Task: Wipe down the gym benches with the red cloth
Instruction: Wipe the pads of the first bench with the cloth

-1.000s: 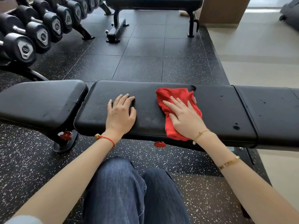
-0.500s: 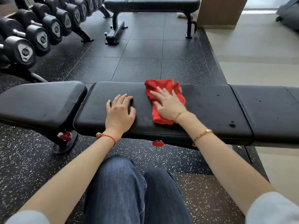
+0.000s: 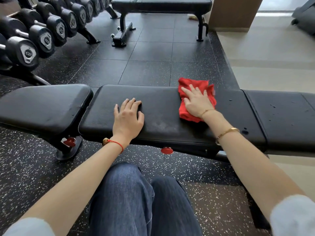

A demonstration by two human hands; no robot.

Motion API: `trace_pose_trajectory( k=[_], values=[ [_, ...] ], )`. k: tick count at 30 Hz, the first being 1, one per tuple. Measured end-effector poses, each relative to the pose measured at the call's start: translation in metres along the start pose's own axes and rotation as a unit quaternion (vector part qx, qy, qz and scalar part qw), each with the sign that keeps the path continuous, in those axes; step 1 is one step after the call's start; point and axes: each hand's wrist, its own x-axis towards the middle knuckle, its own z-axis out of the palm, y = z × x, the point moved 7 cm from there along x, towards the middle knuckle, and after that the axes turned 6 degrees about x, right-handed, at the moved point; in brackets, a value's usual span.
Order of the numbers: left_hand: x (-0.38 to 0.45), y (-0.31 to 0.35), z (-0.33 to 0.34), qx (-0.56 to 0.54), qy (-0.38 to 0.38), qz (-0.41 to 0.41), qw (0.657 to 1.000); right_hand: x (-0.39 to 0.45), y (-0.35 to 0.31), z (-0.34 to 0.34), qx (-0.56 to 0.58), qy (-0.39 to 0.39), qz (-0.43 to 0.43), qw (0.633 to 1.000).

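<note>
Right hand (image 3: pixel 197 101) lay flat, fingers spread, pressing the red cloth (image 3: pixel 196 97) onto the near bench (image 3: pixel 162 114); nothing was gripped. Cloth middle was hidden under the palm; its far corner overhung the bench's far edge. Left hand (image 3: pixel 127 116) rested open on the same pad, left of the cloth, well apart. Droplets (image 3: pixel 272 106) spotted the pad right of the cloth.

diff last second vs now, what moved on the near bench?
The right hand slid the red cloth left and toward the pad's far edge, then back right along that edge; its palm stayed flat on the cloth, nothing picked up or let go. The left hand stayed flat on the near bench. Droplets on the right part remain unwiped.
</note>
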Motion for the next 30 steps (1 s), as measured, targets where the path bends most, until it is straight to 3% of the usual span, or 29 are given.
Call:
trace_pose_trajectory(
  k=[5,9,12,19,26,30],
  values=[
    [0.001,-0.002,0.000,0.001,0.006,-0.007,1.000,-0.030,-0.073,0.029,-0.019,-0.013,-0.119,0.993],
    [0.001,-0.004,0.000,-0.008,0.011,-0.002,1.000,-0.079,-0.075,0.031,0.002,-0.004,-0.186,0.982],
    [0.000,-0.005,0.000,-0.008,0.011,0.001,1.000,-0.086,-0.044,0.019,0.030,0.007,-0.165,0.986],
    [0.001,-0.001,-0.001,0.005,0.010,0.000,1.000,-0.014,0.002,-0.001,0.021,0.013,-0.016,1.000],
    [0.003,-0.002,-0.004,0.009,0.011,-0.005,1.000,-0.034,-0.090,0.033,0.003,-0.028,-0.143,0.989],
    [0.002,-0.003,-0.004,-0.001,0.012,-0.003,1.000,-0.083,-0.079,0.030,0.012,-0.008,-0.187,0.982]
  ],
)
